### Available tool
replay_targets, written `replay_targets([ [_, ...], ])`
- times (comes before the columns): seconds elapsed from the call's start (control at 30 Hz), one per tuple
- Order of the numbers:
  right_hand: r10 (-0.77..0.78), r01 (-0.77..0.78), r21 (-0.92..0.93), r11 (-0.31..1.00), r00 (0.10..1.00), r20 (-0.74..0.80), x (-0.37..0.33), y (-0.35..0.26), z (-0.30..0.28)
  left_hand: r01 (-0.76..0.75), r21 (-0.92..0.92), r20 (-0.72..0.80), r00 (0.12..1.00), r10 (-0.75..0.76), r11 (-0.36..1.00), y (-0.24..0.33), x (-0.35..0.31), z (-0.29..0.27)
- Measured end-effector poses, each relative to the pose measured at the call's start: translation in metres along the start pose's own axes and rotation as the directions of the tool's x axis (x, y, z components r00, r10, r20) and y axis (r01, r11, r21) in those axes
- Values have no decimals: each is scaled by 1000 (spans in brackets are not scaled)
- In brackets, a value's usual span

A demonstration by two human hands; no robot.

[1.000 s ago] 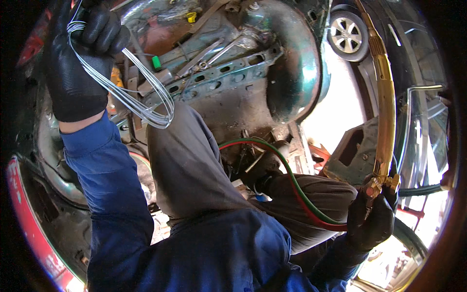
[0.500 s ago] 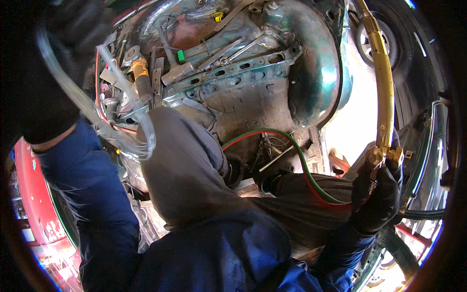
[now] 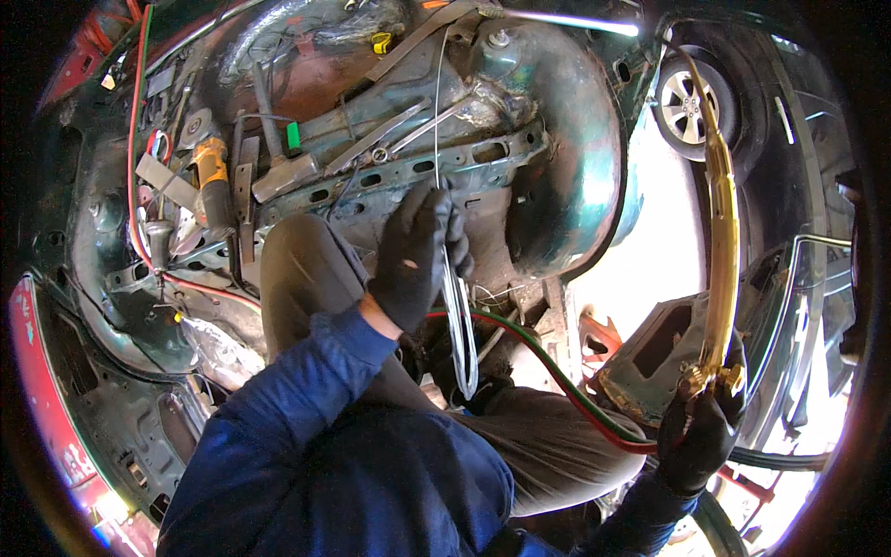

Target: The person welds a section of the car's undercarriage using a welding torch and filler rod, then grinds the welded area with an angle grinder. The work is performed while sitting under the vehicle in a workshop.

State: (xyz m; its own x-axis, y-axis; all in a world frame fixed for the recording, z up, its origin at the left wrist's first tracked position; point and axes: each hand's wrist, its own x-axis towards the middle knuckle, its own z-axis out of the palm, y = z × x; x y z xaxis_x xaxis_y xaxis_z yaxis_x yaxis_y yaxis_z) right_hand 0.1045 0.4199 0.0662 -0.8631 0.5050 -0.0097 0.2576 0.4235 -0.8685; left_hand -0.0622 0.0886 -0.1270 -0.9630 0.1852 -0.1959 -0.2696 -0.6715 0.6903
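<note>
My left hand (image 3: 416, 252), in a black glove, is closed on a bundle of thin silvery wire rods (image 3: 459, 325). The bundle hangs as a loop below the hand, and one strand runs up to the green car body (image 3: 557, 158). My right hand (image 3: 698, 434), also gloved, grips the brass body of a long yellow gas torch (image 3: 719, 232). The torch reaches up and left, and a pale flame (image 3: 575, 20) burns at its tip by the top edge. Red and green hoses (image 3: 557, 385) run from the torch across my lap.
A yellow power tool (image 3: 212, 181), a hammer-like tool (image 3: 278, 148) and metal strips lie in the stripped green shell at the left. A red hose (image 3: 139, 186) curves down the left side. A car wheel (image 3: 691, 104) stands at the upper right, with sunlit ground below it.
My left hand has swung from the upper left down to the middle, carrying the wire bundle. The torch in my right hand has stayed at the right, and its flame now shows at the top.
</note>
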Motion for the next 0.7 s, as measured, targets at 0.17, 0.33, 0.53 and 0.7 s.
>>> replay_targets([
  [0.17,-20,21,-19,1000,997,79,26,-26,8,21,12,-101,995,-20,1000,-59,23,-1],
  [0.33,15,-11,-99,995,999,43,42,-41,21,103,54,-165,982,-93,993,-70,31,0],
  [0.53,-7,6,-320,947,1000,-2,69,-49,13,124,-205,-214,962,-168,971,-78,39,48],
  [0.7,-61,56,-489,871,998,4,87,-64,9,72,-250,-268,953,-140,966,-86,54,62],
])
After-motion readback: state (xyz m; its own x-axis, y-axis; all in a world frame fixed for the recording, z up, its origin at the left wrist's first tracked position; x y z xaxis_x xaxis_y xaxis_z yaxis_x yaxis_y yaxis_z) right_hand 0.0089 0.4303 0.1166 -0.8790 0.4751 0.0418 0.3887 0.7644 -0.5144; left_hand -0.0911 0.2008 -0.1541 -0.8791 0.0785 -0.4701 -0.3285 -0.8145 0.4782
